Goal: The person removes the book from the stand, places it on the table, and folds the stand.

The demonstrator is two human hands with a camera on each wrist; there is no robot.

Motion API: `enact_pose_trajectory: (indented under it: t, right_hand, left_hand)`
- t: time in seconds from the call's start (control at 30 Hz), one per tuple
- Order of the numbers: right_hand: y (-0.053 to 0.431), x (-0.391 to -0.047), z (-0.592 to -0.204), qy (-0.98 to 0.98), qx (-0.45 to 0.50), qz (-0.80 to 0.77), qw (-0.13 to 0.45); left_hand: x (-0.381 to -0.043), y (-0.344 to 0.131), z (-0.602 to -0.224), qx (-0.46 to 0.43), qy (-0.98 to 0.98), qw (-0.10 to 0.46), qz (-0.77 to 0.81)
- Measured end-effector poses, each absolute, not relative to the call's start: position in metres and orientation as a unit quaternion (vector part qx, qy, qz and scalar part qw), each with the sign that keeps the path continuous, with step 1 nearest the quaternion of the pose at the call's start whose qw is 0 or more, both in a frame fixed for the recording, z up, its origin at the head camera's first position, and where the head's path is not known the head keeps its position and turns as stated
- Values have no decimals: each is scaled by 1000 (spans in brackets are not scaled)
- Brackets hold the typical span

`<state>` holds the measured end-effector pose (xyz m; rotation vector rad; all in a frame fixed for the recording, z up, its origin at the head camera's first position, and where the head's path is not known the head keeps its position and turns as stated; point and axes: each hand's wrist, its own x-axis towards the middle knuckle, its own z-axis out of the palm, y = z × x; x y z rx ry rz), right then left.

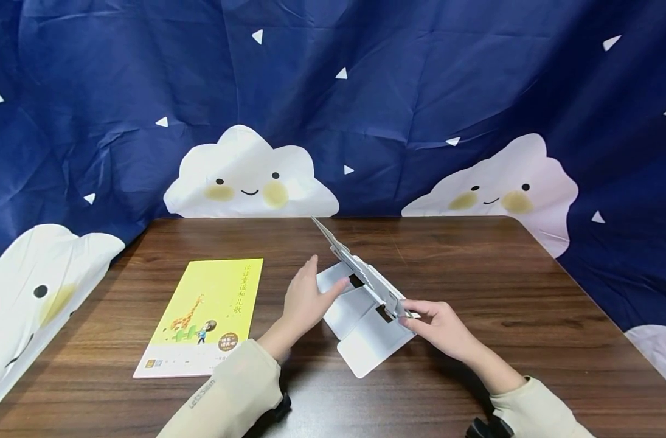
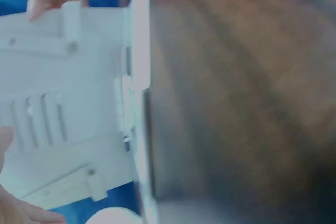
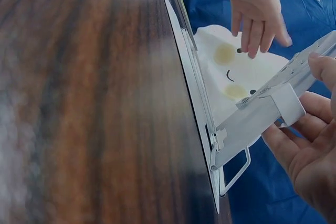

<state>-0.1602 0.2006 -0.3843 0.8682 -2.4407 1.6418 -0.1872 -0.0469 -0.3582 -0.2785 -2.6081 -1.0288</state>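
Note:
A white metal book stand (image 1: 373, 347) has its base plate flat on the table and its hinged panel (image 1: 365, 277) raised at a slant. My right hand (image 1: 444, 328) pinches the panel's near right edge between thumb and fingers, beside a bent clip (image 3: 286, 103). To the left of the panel, my left hand (image 1: 305, 298) hovers over the base with fingers extended, holding nothing. Slots (image 2: 44, 121) show in the panel from the left wrist view. A bent wire leg (image 3: 241, 174) projects behind the panel near the hinge in the right wrist view.
A yellow book (image 1: 212, 316) with a giraffe on its cover lies left of my left hand. The brown wooden table (image 1: 475, 255) extends beyond the stand on all sides. Behind it hangs a dark blue curtain (image 1: 376, 109) printed with white clouds.

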Motion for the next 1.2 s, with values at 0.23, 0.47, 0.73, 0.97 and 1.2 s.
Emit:
enact_pose_trajectory:
  t: [0.23,0.47,0.73,0.97,1.2]
  right_hand:
    - [195,-155,-377,-790,287,542,17]
    - [188,-151,-376,-796,318,513,43]
    - [189,-155,-389,-806,340,480,72]
    - [179,-143,-371,-824,330,452,87]
    - [174,-140,-368,-845,328,411,96]
  left_hand:
    - [-189,-59,-340,-98,-855,188,-473]
    - [-179,-60,-333,-114,-840,160,-507]
    - [-168,-59,-334,-116,-846,143,-500]
    - [-161,-60,-339,-143,-844,159,-491]
    - [-154,-66,-344,-126,-856,148,-479]
